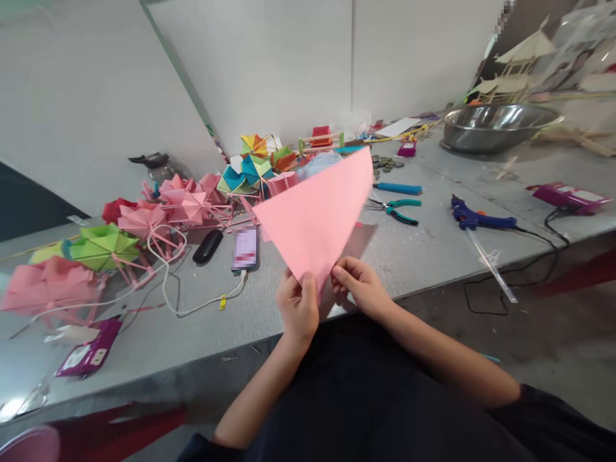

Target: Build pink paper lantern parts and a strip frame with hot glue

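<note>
Gripping 1 sheet of pink paper (315, 218) at its narrow lower end w/ L hand (298, 305), w/ thumb on top. Touching or v. near its R edge w/ R hand (359, 285), w/ thumb & fingertips drawn together; can't tell if pinching it. Holding the sheet up above the front of 1 grey table (269, 314), wide end pointing away. Counting to L of hands: 1 phone (245, 249) plugged into 1 white cable (180, 314) w/ 1 yellow tag (222, 301), plus 1 blk oval case (208, 247) just beside. Can't count the folded-paper pieces (108, 244) farther L, mostly pink, some green, too overlapped. Counting to R: 1 pr teal-handled pliers (407, 203), 1 blue tool (398, 188) just behind, 1 blue glue gun (486, 221) w/ 1 clear stick (493, 268). Seeing 3 purple packs (570, 197) in all: 1 far L, 1 mid-back, 1 far R. At back R, 1 steel bowl (474, 138) near 1 tiered model (527, 51). Too many coins (385, 163) to count, approx. mid-table.
</note>
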`<action>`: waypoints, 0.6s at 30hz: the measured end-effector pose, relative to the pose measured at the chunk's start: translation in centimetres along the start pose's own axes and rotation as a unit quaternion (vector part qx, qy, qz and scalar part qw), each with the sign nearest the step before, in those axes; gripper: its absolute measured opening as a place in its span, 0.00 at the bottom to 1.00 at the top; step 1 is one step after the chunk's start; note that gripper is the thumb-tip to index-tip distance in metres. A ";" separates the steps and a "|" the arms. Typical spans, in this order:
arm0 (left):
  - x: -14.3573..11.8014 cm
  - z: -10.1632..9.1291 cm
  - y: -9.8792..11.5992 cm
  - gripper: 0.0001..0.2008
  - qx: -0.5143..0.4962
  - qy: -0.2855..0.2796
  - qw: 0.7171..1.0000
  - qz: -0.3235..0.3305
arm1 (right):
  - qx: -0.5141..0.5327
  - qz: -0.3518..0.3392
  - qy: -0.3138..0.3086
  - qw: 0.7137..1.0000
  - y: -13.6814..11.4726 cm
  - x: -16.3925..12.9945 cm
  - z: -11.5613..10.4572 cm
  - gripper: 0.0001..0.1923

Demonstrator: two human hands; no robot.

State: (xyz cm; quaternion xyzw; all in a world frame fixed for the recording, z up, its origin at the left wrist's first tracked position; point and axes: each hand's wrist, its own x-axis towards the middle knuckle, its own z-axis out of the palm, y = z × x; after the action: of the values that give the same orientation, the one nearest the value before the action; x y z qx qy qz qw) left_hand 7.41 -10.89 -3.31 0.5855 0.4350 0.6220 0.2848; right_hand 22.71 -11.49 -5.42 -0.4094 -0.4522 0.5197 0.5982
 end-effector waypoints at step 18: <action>-1.9 -0.6 -2.8 0.29 -0.253 -0.068 0.927 -0.269 | 0.009 -0.028 0.067 0.997 -5.0 4.7 1.6 0.32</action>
State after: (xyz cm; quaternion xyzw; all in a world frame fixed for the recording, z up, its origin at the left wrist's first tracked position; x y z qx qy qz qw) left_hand 6.72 -11.40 -6.62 0.3955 0.3842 0.5700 0.6092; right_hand 22.70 -7.37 0.29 -0.4257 -0.4176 0.4781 0.6448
